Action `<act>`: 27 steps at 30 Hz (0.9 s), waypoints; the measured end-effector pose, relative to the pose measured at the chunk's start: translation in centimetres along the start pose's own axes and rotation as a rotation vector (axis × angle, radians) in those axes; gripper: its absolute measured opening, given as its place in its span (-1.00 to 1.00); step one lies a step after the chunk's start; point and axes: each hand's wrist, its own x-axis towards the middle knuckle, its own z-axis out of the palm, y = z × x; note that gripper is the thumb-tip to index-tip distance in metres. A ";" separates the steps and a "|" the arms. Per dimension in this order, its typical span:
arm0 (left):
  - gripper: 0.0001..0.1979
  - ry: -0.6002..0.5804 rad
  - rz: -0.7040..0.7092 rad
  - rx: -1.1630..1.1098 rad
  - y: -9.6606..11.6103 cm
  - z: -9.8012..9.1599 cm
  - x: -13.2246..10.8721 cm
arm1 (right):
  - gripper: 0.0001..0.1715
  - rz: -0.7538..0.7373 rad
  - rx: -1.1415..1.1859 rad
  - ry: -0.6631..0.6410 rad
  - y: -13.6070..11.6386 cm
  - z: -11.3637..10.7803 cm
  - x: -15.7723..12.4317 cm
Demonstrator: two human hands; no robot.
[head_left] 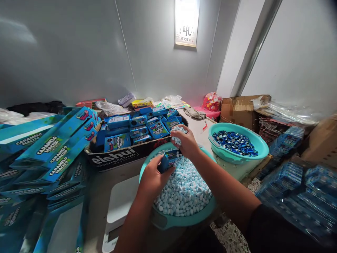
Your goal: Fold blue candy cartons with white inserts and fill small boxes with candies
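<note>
My left hand (pixel 154 179) grips a small blue box (pixel 167 160), its open end tilted up, over a teal basin (pixel 173 222) full of pale blue and white candies (pixel 184 191). Just above and right of the box, my right hand (pixel 185 140) has its fingers curled round a heap of the same candies (pixel 179 135). Behind the basin, a black carton (pixel 113 160) is filled with small blue boxes (pixel 138 128).
A white scale (pixel 122 196) lies left of the basin. Blue display cartons (pixel 52 151) are stacked at the left. A second teal basin (pixel 229 158) holds shiny blue round pieces at the right, near cardboard boxes (pixel 238 110) and wrapped blue packs (pixel 284 182).
</note>
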 end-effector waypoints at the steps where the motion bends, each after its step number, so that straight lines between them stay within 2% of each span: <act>1: -0.37 -0.001 0.002 0.003 0.0 0.0 0.0 | -0.60 -0.002 -0.002 0.001 0.0 -0.2 0.0; 8: -0.44 -0.038 -0.038 -0.022 0.3 -0.1 -0.1 | -0.63 -0.008 -0.011 -0.007 0.2 -1.0 -0.1; 16: -0.45 -0.014 0.012 -0.013 0.2 0.0 0.0 | -0.61 0.000 0.002 -0.009 0.6 -1.1 -0.3; 22: -0.50 -0.045 0.017 -0.034 0.2 0.1 -0.1 | -0.65 0.001 0.012 -0.026 0.8 -1.3 -0.4; 27: -0.48 -0.005 0.026 -0.021 0.1 0.1 0.0 | -0.68 -0.003 0.005 -0.031 0.9 -1.4 -0.4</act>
